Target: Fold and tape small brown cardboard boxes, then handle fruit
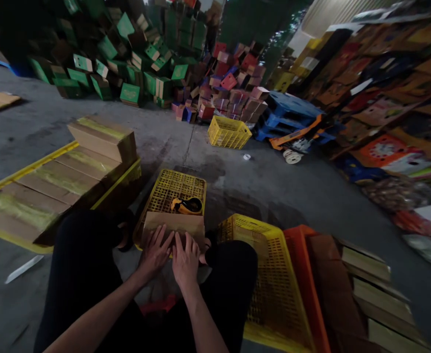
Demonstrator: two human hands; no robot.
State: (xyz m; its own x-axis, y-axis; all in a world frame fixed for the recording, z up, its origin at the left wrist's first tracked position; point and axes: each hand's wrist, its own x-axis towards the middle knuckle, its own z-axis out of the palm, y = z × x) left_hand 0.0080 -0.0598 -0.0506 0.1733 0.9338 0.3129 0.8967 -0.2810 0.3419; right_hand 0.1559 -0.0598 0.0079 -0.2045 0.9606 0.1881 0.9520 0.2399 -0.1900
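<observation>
My left hand (155,252) and my right hand (186,260) lie side by side, fingers stretched flat, on the near edge of a brown cardboard piece (174,223). The cardboard rests on an upturned yellow plastic crate (173,189) between my knees. Just beyond the cardboard, on the crate, sits a yellow and black tape dispenser (188,206). Both hands press on the cardboard and neither closes round anything.
Flat cardboard stacks on a yellow pallet (57,171) lie to the left. A yellow crate (270,274), an orange crate (303,279) and folded boxes (366,284) stand to the right. Farther off are another yellow crate (229,132), green and red box piles, and a blue pallet (289,113).
</observation>
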